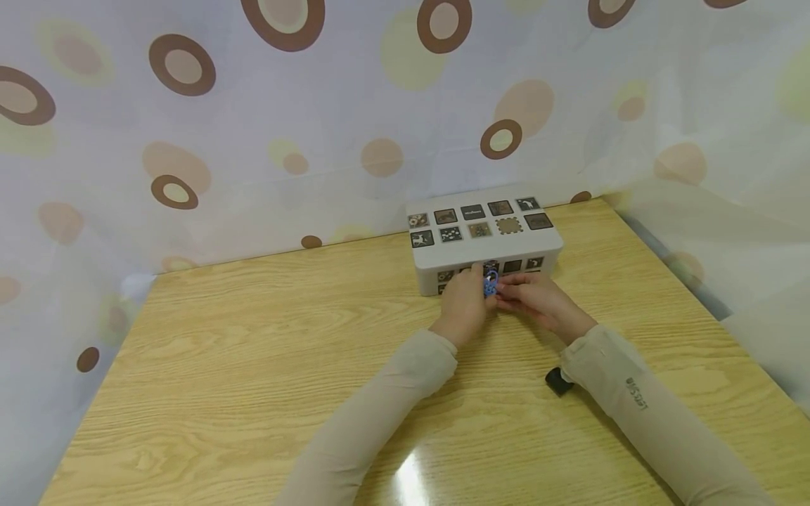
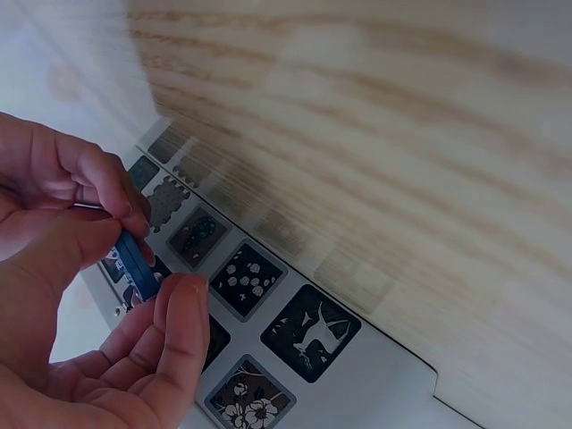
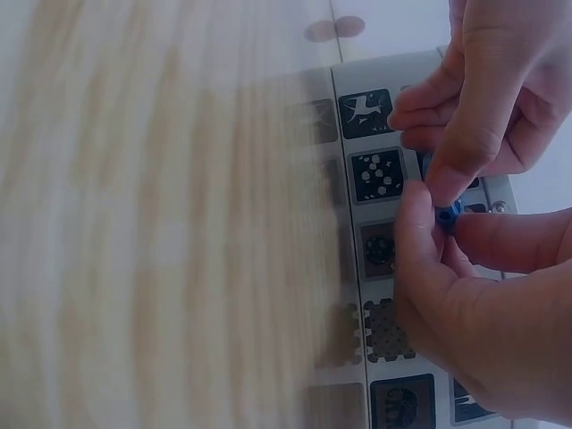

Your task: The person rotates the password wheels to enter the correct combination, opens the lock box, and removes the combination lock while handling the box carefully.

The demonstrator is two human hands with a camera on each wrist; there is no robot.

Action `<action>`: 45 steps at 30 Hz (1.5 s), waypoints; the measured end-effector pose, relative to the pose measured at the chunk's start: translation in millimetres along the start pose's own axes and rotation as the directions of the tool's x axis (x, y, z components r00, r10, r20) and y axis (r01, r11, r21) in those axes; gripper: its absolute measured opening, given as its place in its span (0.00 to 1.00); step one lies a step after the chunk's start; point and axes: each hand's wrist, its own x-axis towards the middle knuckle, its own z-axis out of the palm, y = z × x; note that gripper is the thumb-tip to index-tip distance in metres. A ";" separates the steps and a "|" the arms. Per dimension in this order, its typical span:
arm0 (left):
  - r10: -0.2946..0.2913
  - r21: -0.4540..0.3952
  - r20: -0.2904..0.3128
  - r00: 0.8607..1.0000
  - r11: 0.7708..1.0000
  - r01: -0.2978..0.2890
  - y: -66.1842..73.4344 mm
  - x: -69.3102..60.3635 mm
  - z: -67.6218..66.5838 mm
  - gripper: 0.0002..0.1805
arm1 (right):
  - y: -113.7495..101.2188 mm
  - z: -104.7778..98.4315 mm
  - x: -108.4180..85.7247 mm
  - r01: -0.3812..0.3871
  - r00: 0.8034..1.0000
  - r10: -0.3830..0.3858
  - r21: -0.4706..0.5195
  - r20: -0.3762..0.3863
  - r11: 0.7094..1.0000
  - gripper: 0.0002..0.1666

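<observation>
A small blue padlock (image 1: 490, 284) with a curved shackle is at the front face of a white box (image 1: 487, 249) patterned with dark picture squares. My left hand (image 1: 464, 302) pinches the padlock from its left side. From the right, my right hand (image 1: 538, 301) holds it with thumb and fingertips. In the left wrist view the blue body (image 2: 138, 266) shows between the fingers of both hands. Only a sliver of the padlock (image 3: 449, 214) is visible in the right wrist view. Whether the shackle is fastened to the box is hidden.
A small black object (image 1: 559, 381) lies on the wooden table (image 1: 272, 365) beside my right sleeve. Behind the box hangs a white curtain (image 1: 329, 91) with brown and yellow circles. The table's right edge runs not far from the box.
</observation>
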 end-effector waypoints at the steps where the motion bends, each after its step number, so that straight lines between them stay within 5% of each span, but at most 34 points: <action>1: 0.001 0.001 -0.002 1.000 1.000 -0.001 0.1 0.3 -0.2 0.23 | -0.2 0.0 0.2 0.000 1.000 0.000 0.000 -0.001 1.000 0.21; 32: 0.041 0.028 -0.005 0.999 0.999 -0.041 0.0 2.2 -6.2 0.16 | 0.5 2.2 5.0 -0.010 1.000 0.010 0.035 -0.006 0.999 0.11; 45: 0.019 0.009 0.049 0.999 1.000 -0.019 2.9 2.2 -3.9 0.17 | 2.1 0.4 2.0 -0.005 1.000 0.005 0.048 0.004 0.999 0.08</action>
